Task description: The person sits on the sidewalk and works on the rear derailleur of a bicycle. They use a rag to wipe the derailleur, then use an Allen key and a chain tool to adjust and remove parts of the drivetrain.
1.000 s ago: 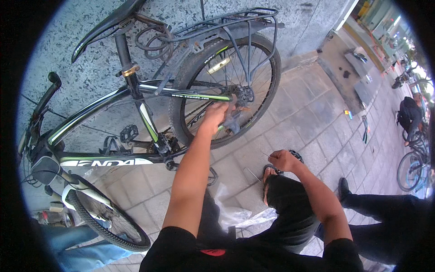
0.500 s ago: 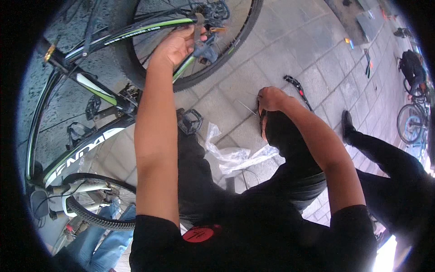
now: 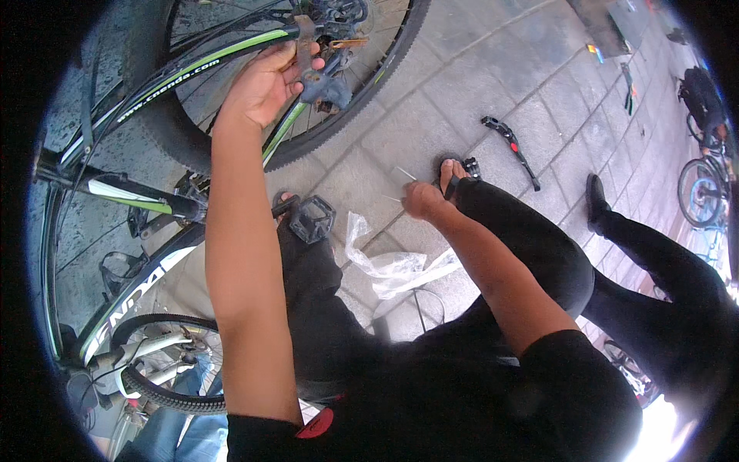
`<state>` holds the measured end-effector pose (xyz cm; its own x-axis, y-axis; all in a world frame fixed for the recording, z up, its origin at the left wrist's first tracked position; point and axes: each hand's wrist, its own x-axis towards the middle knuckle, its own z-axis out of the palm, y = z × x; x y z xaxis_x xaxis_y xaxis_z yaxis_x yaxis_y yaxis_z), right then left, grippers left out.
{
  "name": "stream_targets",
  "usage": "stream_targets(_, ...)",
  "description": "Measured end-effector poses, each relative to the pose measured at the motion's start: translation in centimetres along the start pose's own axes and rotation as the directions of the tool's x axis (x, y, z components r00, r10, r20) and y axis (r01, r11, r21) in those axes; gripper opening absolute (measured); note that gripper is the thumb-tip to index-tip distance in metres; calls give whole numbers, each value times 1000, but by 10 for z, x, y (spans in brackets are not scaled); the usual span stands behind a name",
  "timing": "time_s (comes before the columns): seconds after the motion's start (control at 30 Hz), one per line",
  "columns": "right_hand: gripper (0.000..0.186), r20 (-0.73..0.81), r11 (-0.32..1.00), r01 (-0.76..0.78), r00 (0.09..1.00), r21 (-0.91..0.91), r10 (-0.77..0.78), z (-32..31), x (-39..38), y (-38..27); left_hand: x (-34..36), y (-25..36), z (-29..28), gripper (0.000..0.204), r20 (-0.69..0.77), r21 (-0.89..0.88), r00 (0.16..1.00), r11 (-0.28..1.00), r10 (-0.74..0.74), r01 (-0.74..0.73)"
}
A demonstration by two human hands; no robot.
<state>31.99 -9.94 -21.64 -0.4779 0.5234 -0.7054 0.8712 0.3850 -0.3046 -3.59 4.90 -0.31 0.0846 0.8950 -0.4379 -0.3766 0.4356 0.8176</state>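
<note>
A black, white and green bicycle [image 3: 196,69] lies at my left, its rear wheel [image 3: 400,81] toward the far side. My left hand [image 3: 265,83] reaches to the frame beside that wheel, its fingers curled round a dull metal bracket [image 3: 306,54] between the frame tubes. Closer to my knees, my right hand [image 3: 425,202] is closed above the paving. Thin pale metal pieces [image 3: 406,175] stick out of it; whether they are one bent tool or two is hidden. A black bicycle kickstand [image 3: 512,150] with a red spot lies beyond it.
Clear plastic wrapping [image 3: 396,269] lies between my legs, near a bicycle pedal [image 3: 313,219]. Pliers-like tools [image 3: 627,88] lie at the far right. Another person's black-clad leg [image 3: 647,246] stands at right, with a parked bicycle [image 3: 702,189] behind. Someone's blue jeans [image 3: 173,435] show at lower left.
My right hand has moved left and nearer, away from my foot, carrying the thin metal pieces. My left hand keeps to the bracket. The view has shifted, and my right knee has swung outward.
</note>
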Motion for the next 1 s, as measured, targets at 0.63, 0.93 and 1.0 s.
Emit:
stream_targets(0.63, 26, -99, 993, -117, 988, -4, 116, -6, 47, 47, -10, 10, 11, 28, -38, 49, 999, 999, 17, -15)
stream_targets(0.93, 48, -193, 985, -160, 966, 70, 171, 37, 56, 73, -9, 13, 14, 28, -20, 16, 1000, 1000, -17, 17)
stream_targets(1.0, 49, -274, 987, -102, 952, 120, 132, 39, 50, 66, -12, 13, 13, 28, -32, 39, 999, 999, -10, 11)
